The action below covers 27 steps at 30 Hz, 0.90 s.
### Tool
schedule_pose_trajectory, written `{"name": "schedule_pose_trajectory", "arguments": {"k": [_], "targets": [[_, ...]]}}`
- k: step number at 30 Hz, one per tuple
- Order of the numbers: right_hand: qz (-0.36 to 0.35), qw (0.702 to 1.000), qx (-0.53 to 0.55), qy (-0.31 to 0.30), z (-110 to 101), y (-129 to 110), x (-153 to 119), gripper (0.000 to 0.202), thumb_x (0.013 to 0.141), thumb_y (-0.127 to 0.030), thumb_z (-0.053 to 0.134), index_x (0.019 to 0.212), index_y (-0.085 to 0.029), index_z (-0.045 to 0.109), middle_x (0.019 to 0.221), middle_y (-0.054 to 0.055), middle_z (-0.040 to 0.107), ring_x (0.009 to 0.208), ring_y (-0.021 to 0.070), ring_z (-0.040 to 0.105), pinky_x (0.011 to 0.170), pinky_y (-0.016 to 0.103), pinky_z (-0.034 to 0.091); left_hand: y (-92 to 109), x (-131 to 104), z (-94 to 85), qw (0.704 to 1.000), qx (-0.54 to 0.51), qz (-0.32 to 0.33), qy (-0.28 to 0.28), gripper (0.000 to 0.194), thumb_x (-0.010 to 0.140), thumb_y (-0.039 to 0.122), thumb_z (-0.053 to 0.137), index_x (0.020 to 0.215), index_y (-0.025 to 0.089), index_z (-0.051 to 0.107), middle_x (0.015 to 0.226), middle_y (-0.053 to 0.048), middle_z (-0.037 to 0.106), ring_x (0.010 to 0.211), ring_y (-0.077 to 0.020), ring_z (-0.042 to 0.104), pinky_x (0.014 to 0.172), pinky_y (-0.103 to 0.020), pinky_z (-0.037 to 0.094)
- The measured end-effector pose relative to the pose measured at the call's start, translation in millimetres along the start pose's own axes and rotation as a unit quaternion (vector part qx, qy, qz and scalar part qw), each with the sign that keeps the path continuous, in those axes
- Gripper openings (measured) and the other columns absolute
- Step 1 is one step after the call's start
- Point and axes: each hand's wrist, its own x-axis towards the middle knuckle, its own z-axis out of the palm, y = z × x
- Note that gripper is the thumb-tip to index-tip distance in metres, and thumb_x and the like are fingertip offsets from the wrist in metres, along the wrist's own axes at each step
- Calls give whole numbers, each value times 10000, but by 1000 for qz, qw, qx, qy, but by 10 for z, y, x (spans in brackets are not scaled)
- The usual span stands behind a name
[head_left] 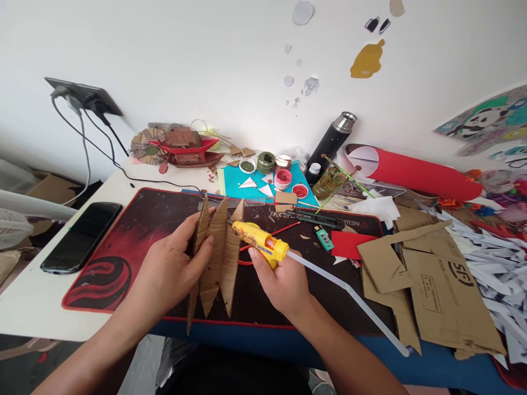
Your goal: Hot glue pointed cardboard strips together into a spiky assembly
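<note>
My left hand [177, 258] grips a folded piece of cardboard [214, 258], holding it upright with its panels zigzagged and their ends cut to points. The thumb lies on one panel and the fingers go behind the outer one. In my right hand [284, 280] is a yellow hot glue gun [257, 241], its stained nozzle pointing left at the upper part of the cardboard's right panel. A long translucent glue stick [346, 288] sticks out of the gun's back and slopes down to the right. I cannot tell whether the nozzle touches the cardboard.
Beneath my hands lies a black and red desk mat [135, 236]. A phone [82, 236] is at left. Behind are paint pots [266, 162], a cardboard boat model [185, 148], a black flask [331, 142] and a utility knife [315, 218]. Cardboard scraps [448, 296] and paper strips [494, 258] fill the right.
</note>
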Motion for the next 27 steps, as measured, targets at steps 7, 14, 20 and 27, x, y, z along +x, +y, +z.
{"name": "schedule_pose_trajectory", "arguments": {"k": [7, 14, 20, 27], "targets": [[24, 999, 29, -10, 10, 14, -8, 301, 1030, -442, 621, 1011, -194, 791, 883, 103, 820, 794, 269, 782, 741, 359, 595, -6, -12, -4, 1000, -1, -2, 5, 557, 965, 520, 560, 1459, 279, 649, 1240, -66, 819, 984, -313, 809, 647, -315, 578], [203, 924, 321, -44, -38, 85, -1, 525, 953, -698, 673, 810, -193, 666, 416, -86, 424, 320, 105, 406, 370, 238, 328, -192, 149, 44, 972, -220, -62, -55, 578, 913, 589, 703, 1390, 263, 680, 1290, -69, 791, 1125, -318, 755, 888, -357, 621], [210, 881, 424, 0, -151, 214, 83, 583, 935, -730, 681, 988, -152, 740, 499, -53, 535, 382, 123, 542, 396, 215, 357, -208, 12, 133, 913, -381, -121, -84, 469, 880, 639, 763, 1064, 208, 739, 918, -64, 791, 754, -243, 720, 618, -300, 593], [238, 878, 415, 11, -86, 277, 136, 638, 905, -769, 678, 1091, -170, 795, 746, 70, 761, 636, 243, 738, 482, 293, 533, 198, -20, 268, 936, -277, 60, -210, 376, 1044, 548, 582, 1149, 228, 749, 986, -51, 778, 875, -233, 715, 759, -304, 604]]}}
